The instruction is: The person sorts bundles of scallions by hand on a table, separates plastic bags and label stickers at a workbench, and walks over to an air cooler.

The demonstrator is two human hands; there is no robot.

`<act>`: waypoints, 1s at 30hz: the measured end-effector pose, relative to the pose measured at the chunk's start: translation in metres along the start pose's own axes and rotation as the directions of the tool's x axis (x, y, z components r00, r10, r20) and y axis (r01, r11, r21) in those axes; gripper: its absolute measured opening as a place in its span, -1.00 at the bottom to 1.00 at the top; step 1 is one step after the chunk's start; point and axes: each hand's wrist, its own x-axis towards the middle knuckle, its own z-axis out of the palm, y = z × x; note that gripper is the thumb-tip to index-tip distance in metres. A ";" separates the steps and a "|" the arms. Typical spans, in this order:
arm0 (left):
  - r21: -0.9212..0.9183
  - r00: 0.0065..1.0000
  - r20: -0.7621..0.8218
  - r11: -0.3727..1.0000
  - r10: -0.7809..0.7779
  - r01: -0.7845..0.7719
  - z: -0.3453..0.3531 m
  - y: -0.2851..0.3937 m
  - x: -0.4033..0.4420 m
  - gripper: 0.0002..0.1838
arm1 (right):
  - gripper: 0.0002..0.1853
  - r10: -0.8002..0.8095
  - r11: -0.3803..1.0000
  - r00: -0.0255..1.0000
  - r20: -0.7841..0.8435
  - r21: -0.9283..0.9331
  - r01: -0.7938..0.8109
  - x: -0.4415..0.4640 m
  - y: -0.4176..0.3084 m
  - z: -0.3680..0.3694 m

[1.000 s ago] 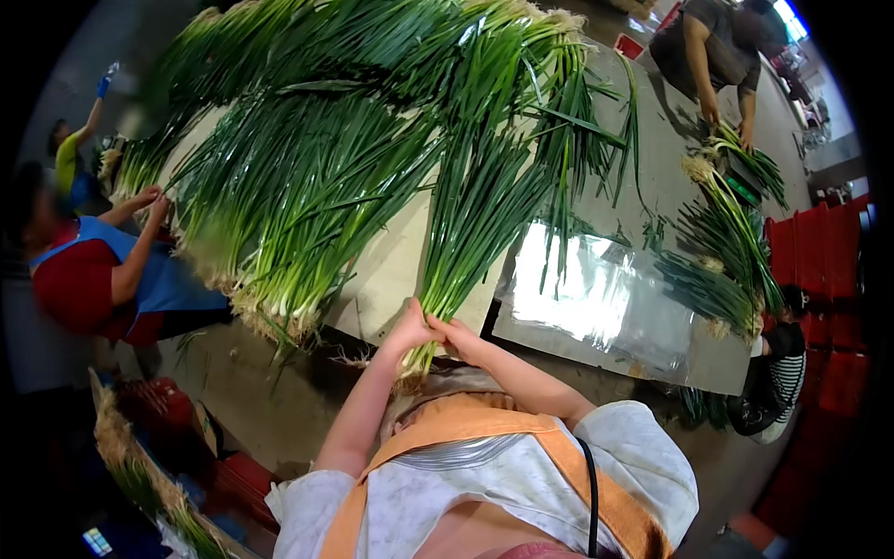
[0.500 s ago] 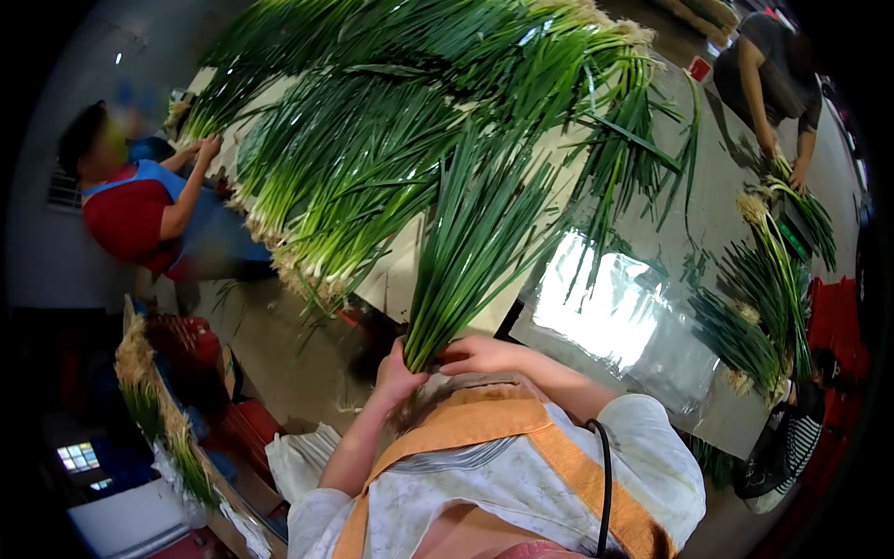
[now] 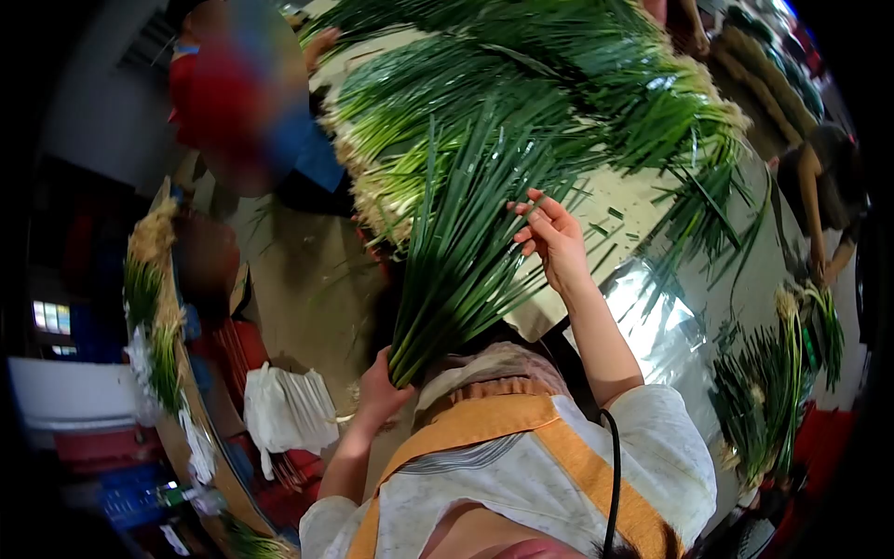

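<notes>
My left hand point(image 3: 380, 389) is wrapped round the lower end of a bunch of long green stalks point(image 3: 456, 252), whose leaves fan up and to the right in front of my body. The roots of this bunch are hidden below the hand. Off the stalks' right side, my right hand point(image 3: 551, 233) is raised with its fingers apart and slightly curled, holding nothing. Beyond both hands a large pile of green onions point(image 3: 391, 158) with pale roots lies on the table point(image 3: 615, 200).
Clear plastic sheeting point(image 3: 652, 321) lies to the right, with more onion bunches point(image 3: 764, 401) past it. A co-worker point(image 3: 819, 186) bends at the far right; another, blurred point(image 3: 237, 102), stands upper left. A board with onions point(image 3: 191, 373) and a white bag point(image 3: 287, 410) are at left.
The view has turned left. My right hand has let go of the bunch and risen beside the leaves. My left hand still holds the bunch, now further left and away from the table.
</notes>
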 end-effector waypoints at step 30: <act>-0.909 0.698 0.074 0.239 -0.712 0.341 -0.087 -0.240 -0.307 -0.41 | -0.46 0.535 0.822 0.732 0.422 -0.058 -0.567 -0.090 0.259 0.284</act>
